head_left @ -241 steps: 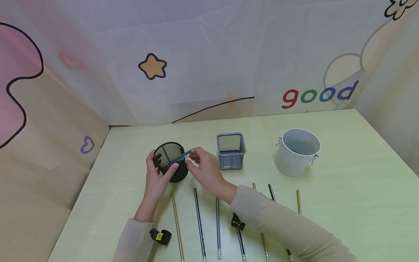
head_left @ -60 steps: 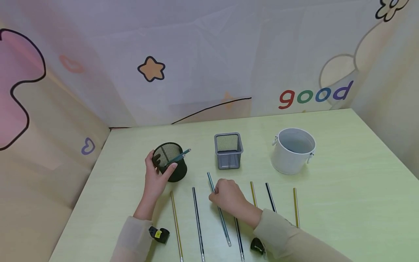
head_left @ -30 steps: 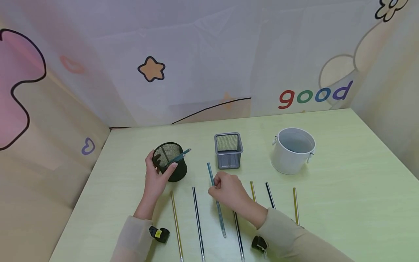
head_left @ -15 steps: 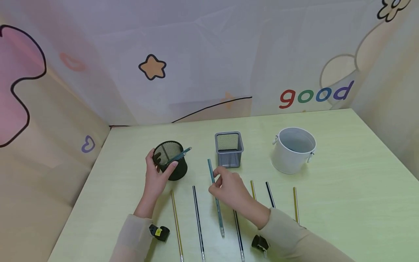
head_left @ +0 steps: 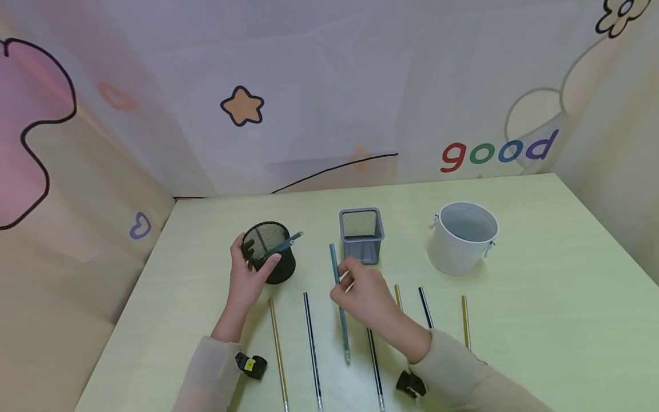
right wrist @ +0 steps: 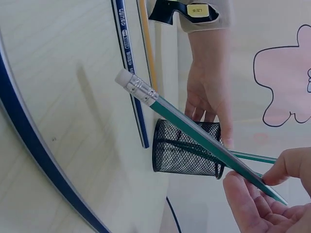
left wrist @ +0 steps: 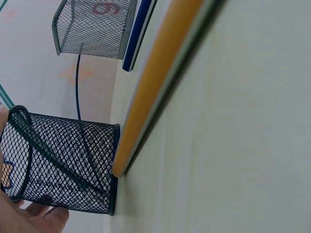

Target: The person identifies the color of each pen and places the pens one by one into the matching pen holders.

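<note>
My left hand (head_left: 244, 292) grips a black mesh pencil cup (head_left: 280, 273) at the table's left, thumb on the near side of its rim. Two green pencils (head_left: 282, 247) lean out of the cup toward the right. To the right of it, my right hand (head_left: 368, 294) pinches another green pencil (head_left: 344, 335) between thumb and fingers. In the right wrist view this pencil (right wrist: 194, 128) has its white eraser end away from the fingers; its other end lies by the fingertips. It appears raised off the table.
A grey square mesh holder (head_left: 362, 253) stands behind my right hand, and a white bucket (head_left: 454, 252) farther right. Yellow pencils (head_left: 279, 349) and dark blue pencils (head_left: 312, 349) lie spaced in a row along the table (head_left: 546, 320), some partly under the right forearm.
Eight seconds ago my right hand was at the cup's mouth by the green pencils. It has since taken a green pencil from the row and moved it forward. My left hand stays put.
</note>
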Available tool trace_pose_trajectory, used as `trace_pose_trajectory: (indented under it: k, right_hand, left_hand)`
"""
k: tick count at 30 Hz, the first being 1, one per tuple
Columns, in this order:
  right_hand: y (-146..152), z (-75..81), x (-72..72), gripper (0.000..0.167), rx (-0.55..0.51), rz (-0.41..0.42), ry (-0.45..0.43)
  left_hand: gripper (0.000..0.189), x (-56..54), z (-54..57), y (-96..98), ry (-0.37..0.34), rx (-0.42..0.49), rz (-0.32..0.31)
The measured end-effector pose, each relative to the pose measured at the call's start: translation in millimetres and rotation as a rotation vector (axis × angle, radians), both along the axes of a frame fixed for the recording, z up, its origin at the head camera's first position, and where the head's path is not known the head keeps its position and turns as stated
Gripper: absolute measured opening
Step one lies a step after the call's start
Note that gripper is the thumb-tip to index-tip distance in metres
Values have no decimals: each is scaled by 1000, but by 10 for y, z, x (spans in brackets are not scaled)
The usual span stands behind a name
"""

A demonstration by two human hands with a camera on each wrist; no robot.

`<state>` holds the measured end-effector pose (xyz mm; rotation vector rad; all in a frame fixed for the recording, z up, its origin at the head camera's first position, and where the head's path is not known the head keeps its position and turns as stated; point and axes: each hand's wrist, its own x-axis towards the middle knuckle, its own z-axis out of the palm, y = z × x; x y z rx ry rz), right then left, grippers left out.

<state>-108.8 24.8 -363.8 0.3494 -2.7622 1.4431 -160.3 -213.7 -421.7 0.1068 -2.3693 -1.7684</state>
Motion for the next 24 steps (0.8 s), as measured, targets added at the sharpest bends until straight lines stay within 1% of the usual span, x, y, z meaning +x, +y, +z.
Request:
trace_pose_trajectory:
  k: [3, 7, 14, 18, 24]
  right_hand:
    - [7, 24, 15, 18, -33, -6, 26]
    - [12, 39, 18, 17, -86, -3, 85]
    - [-2, -23, 26, 16, -194, 16, 194]
    - [-18, -47, 31, 17, -246, 7, 258]
    - [-45, -73, 27, 20, -345, -11, 379]
  left_hand:
    - [88, 5, 2, 6, 4, 0, 0]
    - [87, 9, 4, 10, 7, 3, 0]
    - [88, 11, 4, 5, 0, 2, -2]
    - [88, 5, 0, 2, -6, -2, -1]
    - [88, 15, 9, 7, -9, 2, 5]
